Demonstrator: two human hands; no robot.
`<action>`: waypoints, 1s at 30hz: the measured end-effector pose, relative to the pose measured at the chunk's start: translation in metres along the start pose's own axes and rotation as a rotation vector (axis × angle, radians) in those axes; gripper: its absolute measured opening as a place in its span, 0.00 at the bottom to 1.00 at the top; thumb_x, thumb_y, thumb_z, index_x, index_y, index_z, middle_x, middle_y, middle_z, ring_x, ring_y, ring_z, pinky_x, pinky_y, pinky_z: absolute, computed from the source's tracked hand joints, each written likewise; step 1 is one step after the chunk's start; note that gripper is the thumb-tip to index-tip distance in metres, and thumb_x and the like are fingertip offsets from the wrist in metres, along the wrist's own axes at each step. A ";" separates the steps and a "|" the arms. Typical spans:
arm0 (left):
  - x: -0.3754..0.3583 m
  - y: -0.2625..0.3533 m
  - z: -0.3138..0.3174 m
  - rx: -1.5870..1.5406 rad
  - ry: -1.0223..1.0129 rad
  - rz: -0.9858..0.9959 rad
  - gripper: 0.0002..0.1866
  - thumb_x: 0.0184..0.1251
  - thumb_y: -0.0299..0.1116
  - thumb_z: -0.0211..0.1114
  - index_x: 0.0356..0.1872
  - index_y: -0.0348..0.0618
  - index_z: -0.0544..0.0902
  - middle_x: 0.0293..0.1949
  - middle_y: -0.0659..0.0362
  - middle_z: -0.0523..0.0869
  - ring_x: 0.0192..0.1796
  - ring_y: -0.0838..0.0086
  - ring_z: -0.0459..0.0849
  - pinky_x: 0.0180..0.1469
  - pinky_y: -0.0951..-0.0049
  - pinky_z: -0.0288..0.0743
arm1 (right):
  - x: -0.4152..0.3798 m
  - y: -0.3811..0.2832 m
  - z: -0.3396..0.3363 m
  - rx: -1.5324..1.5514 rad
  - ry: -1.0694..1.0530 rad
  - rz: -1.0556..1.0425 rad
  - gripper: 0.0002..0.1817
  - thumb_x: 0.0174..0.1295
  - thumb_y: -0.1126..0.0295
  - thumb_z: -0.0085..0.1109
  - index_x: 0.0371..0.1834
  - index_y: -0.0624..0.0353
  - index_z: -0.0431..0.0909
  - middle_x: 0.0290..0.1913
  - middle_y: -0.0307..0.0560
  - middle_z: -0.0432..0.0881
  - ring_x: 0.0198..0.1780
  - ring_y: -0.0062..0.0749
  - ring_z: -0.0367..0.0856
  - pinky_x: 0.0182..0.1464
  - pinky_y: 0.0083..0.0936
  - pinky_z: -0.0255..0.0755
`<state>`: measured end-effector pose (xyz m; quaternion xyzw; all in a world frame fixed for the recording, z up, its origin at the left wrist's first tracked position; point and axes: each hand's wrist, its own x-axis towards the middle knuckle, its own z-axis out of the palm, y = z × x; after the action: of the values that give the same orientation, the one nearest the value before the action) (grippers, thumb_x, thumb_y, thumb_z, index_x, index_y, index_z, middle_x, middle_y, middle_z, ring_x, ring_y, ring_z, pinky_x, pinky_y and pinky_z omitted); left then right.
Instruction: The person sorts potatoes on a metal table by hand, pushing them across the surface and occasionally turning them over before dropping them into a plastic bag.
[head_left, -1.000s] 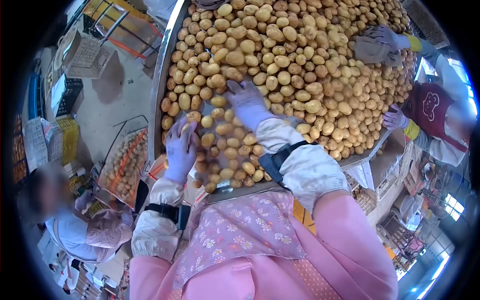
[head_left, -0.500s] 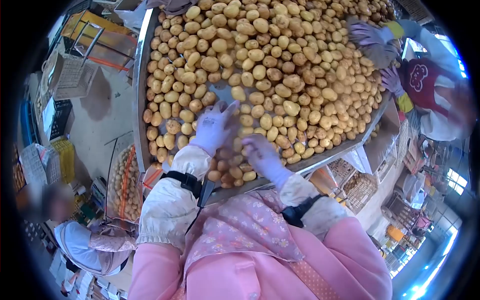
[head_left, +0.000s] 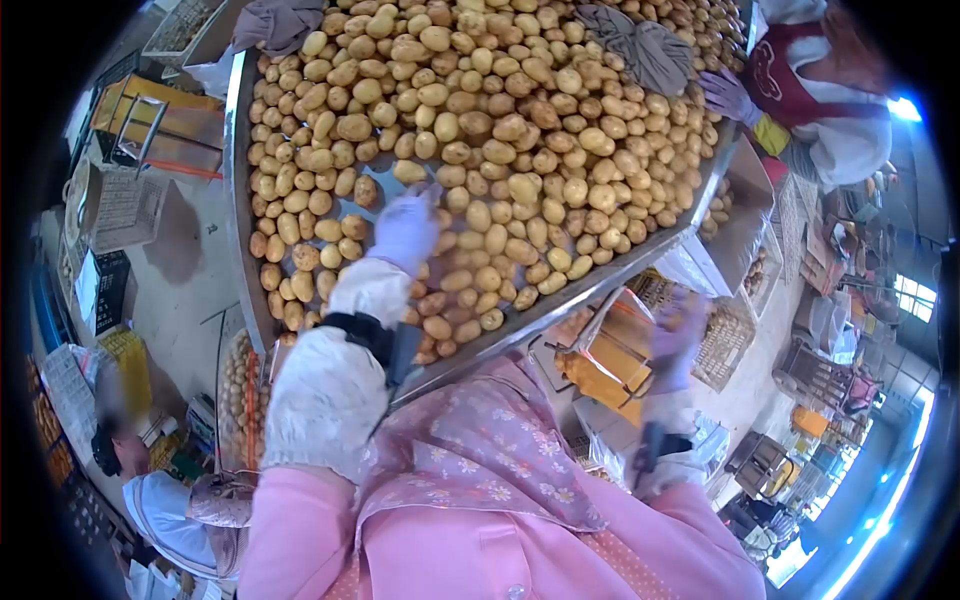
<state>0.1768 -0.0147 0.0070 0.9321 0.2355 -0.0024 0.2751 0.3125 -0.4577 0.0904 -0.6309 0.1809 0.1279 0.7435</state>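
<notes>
Many potatoes cover a metal-edged sorting table. My left hand, in a pale purple glove, lies over the near-left part of the heap. Its fingers stretch forward among the potatoes, beside a bare patch of the table top. My right hand, gloved alike, is out past the table's front rim, above the crates and a yellow-topped folding stool on the floor. Motion smears its fingers, so I cannot tell what they hold.
Across the heap, a co-worker's gloved hand rests at the right edge near a grey cloth. A plastic crate and a cardboard box stand at right. A mesh sack of potatoes and another person are at left.
My right hand has swung from the potatoes out to the right, past the table rim. My left hand stays over the heap. The view has shifted, and the co-worker's other hand has left the cloth.
</notes>
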 end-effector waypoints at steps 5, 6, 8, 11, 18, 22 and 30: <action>0.000 -0.045 -0.019 0.068 -0.155 0.240 0.22 0.70 0.26 0.56 0.64 0.51 0.81 0.62 0.50 0.81 0.59 0.50 0.82 0.61 0.54 0.78 | 0.006 -0.010 -0.065 -0.167 0.134 0.075 0.24 0.76 0.58 0.56 0.71 0.52 0.72 0.47 0.39 0.79 0.31 0.13 0.70 0.30 0.08 0.64; -0.005 -0.049 -0.021 0.142 -0.200 0.367 0.22 0.70 0.25 0.56 0.64 0.50 0.81 0.61 0.49 0.81 0.59 0.50 0.82 0.60 0.54 0.78 | -0.020 -0.004 -0.023 -0.242 0.025 0.171 0.23 0.76 0.58 0.53 0.72 0.51 0.72 0.48 0.41 0.79 0.30 0.15 0.71 0.31 0.08 0.64; -0.021 -0.044 -0.030 0.078 -0.202 0.225 0.20 0.69 0.26 0.58 0.61 0.51 0.82 0.60 0.48 0.81 0.59 0.50 0.82 0.60 0.55 0.78 | -0.051 0.039 0.042 -0.434 -0.265 0.348 0.24 0.77 0.55 0.50 0.72 0.51 0.70 0.51 0.46 0.81 0.29 0.22 0.72 0.33 0.13 0.67; -0.061 -0.014 -0.025 -0.161 -0.033 -0.031 0.19 0.71 0.32 0.60 0.62 0.51 0.81 0.50 0.47 0.85 0.51 0.49 0.86 0.53 0.54 0.82 | -0.112 0.074 0.099 -0.372 -0.720 0.243 0.26 0.79 0.50 0.47 0.73 0.50 0.69 0.53 0.46 0.81 0.38 0.24 0.76 0.38 0.23 0.72; -0.174 0.045 0.022 -0.306 -0.234 0.504 0.30 0.65 0.41 0.68 0.68 0.44 0.76 0.68 0.46 0.77 0.72 0.49 0.72 0.74 0.52 0.64 | -0.098 0.080 0.073 -0.389 -0.655 0.244 0.19 0.78 0.58 0.52 0.67 0.50 0.71 0.51 0.42 0.82 0.46 0.29 0.80 0.47 0.27 0.75; -0.216 -0.025 -0.027 0.071 -0.171 0.586 0.25 0.70 0.46 0.62 0.64 0.48 0.81 0.68 0.51 0.80 0.70 0.54 0.76 0.74 0.52 0.65 | -0.019 0.045 -0.055 -1.229 -0.232 -0.388 0.11 0.75 0.66 0.58 0.55 0.58 0.80 0.46 0.45 0.85 0.48 0.38 0.85 0.53 0.32 0.78; -0.174 0.006 -0.014 -0.089 0.138 0.159 0.16 0.67 0.34 0.62 0.55 0.45 0.84 0.53 0.52 0.86 0.50 0.54 0.85 0.52 0.56 0.78 | 0.002 0.162 0.174 -0.828 -0.549 -0.593 0.28 0.60 0.75 0.61 0.66 0.51 0.78 0.67 0.55 0.75 0.68 0.50 0.75 0.71 0.42 0.67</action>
<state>0.0224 -0.0879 0.0454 0.9326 0.1793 0.0941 0.2987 0.2650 -0.2587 -0.0307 -0.8367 -0.2684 0.1333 0.4584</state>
